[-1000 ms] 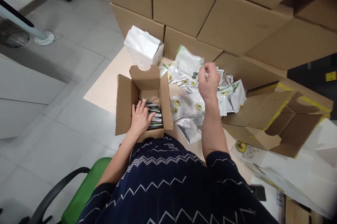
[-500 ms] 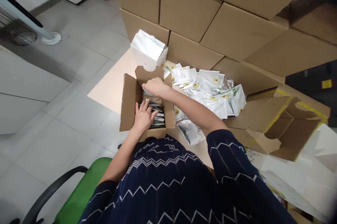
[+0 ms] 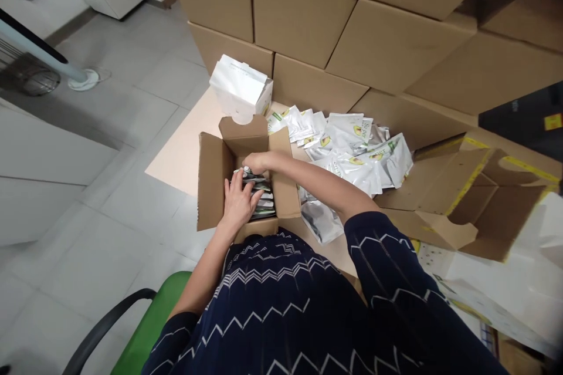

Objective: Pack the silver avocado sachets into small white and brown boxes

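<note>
An open cardboard box (image 3: 210, 187) with raised flaps stands in front of my body. Inside it, several flat sachets (image 3: 265, 206) stand on edge in a row, packed toward the near end. My left hand (image 3: 238, 199) lies with spread fingers over the row's left side, touching the sachets. My right hand (image 3: 258, 162) reaches over the box's right flap, its fingers closed low in the box on a sachet at the far end of the row; most of that sachet is hidden. Right of the box lies a loose pile of silvery-white sachets (image 3: 347, 128) with avocado pictures.
A white box (image 3: 240, 84) stands beyond the cardboard one. Stacked cartons (image 3: 303, 17) form a wall behind the tabletop (image 3: 176, 158). At right, an open carton (image 3: 492, 205) lies on its side. A green chair (image 3: 152, 328) is at lower left, on a tiled floor.
My right hand has gone down into the box with the sachet, toward the row. My left hand stays on the row. The view has shifted slightly.
</note>
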Tool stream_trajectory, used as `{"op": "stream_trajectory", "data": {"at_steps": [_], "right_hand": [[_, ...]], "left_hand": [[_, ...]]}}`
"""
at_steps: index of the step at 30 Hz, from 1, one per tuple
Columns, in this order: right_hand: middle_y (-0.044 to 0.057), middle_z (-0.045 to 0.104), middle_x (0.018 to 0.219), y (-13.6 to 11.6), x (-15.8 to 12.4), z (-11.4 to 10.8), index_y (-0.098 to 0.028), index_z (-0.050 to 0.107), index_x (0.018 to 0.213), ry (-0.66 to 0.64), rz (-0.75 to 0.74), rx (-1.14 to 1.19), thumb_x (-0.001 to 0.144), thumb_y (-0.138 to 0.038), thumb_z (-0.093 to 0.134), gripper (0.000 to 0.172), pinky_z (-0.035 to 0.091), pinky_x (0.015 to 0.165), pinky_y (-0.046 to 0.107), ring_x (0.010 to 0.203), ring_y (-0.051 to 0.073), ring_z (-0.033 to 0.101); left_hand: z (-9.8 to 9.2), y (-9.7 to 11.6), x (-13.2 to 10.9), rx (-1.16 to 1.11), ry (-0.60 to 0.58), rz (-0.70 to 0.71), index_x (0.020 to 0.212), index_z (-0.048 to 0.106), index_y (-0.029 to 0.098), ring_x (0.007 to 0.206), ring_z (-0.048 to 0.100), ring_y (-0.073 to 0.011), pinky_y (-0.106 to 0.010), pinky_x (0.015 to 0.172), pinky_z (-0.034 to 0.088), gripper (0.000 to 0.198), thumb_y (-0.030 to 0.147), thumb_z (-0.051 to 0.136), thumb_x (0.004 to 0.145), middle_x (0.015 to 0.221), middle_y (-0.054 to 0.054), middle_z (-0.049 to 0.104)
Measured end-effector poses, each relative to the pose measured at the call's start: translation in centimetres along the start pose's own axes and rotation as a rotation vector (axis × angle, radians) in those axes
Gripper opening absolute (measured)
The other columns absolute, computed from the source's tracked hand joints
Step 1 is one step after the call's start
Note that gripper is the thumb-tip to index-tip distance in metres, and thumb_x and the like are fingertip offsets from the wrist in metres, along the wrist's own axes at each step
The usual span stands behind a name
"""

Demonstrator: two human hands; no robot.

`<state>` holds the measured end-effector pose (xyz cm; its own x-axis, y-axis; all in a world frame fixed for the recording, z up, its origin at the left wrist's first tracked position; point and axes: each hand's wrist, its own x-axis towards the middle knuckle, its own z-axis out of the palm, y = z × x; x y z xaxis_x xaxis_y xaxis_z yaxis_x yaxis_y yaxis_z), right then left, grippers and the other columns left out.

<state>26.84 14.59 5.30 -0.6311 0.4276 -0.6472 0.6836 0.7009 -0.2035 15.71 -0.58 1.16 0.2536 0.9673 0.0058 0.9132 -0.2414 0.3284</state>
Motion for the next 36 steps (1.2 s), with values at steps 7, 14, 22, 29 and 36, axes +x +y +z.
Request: {"op": "stream_trajectory", "data": {"at_steps": [7,14,22,29,36], "right_hand": [[0.023,0.073,0.115,-0.5,-2.2,-0.6,-0.002,0.074,0.113,0.020,-0.059,0.074,0.090,-0.015,0.059,0.030,0.051,0.081,0.025,0.105,0.026,0.071],[0.007,0.075,0.105,7.8,-5.9,-2.0,-0.017,0.064,0.125,0.968,-0.109,0.880,0.100,-0.034,0.051,0.033,0.053,0.072,0.021,0.079,0.010,0.069],[0.016,0.064,0.126,19.8,1.3,3.3,-0.012,0.063,0.125,0.797,0.758,0.725,0.080,-0.034,0.074,0.051,0.047,0.100,0.039,0.119,0.030,0.058],[0.022,0.037,0.157,20.1,7.3,6.0,-0.017,0.022,0.159,0.583,0.763,0.569,0.074,-0.055,0.079,0.110,0.029,0.114,0.052,0.145,0.037,0.030],[0.021,0.055,0.143,19.5,7.2,6.8,-0.013,0.022,0.158,0.652,0.849,0.663,0.078,-0.038,0.078,0.101,0.038,0.108,0.043,0.134,0.035,0.047]], "left_hand": [[-0.4,0.1,0.4,0.069,-0.078,0.062,0.109,0.070,0.017,0.151,0.027,-0.0443,-0.075,0.116,0.024,0.040,0.047,0.045,0.099,0.162,-0.016,0.036],[-0.6,0.2,0.3,0.098,-0.115,0.057,0.112,0.070,0.018,0.150,0.030,-0.0423,-0.074,0.116,0.025,0.039,0.046,0.045,0.100,0.164,-0.015,0.033],[-0.5,0.0,0.2,0.062,-0.092,0.051,0.111,0.071,0.020,0.147,0.037,-0.0394,-0.071,0.118,0.024,0.036,0.045,0.047,0.100,0.163,-0.013,0.035],[-0.7,0.1,0.1,0.055,-0.090,0.033,0.110,0.072,0.022,0.147,0.038,-0.0365,-0.068,0.120,0.025,0.032,0.043,0.051,0.098,0.162,-0.011,0.037],[-0.7,0.1,0.1,0.058,-0.101,0.014,0.111,0.072,0.022,0.147,0.038,-0.0370,-0.069,0.119,0.025,0.034,0.043,0.050,0.099,0.162,-0.011,0.037]]}}
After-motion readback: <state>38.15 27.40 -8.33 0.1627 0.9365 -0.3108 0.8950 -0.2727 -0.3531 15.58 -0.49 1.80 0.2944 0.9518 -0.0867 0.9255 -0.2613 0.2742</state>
